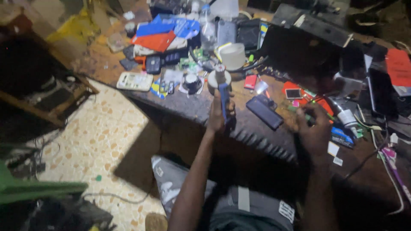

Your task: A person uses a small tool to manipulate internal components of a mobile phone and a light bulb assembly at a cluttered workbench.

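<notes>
At a cluttered desk (201,109), the left hand (219,115) has its grip clamped around a blue-handled tool (223,96) held upright, while the right hand (314,130) pinches a thin green tool (305,114).

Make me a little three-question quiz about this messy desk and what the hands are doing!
1. True or false: the left hand holds the blue-handled tool upright.
2. What lies on the workbench between the two hands? A) dark phone B) banana C) cup
3. Which hand rests nearest the green wires?

Key: 1 true. 2 A. 3 the right hand.
</notes>
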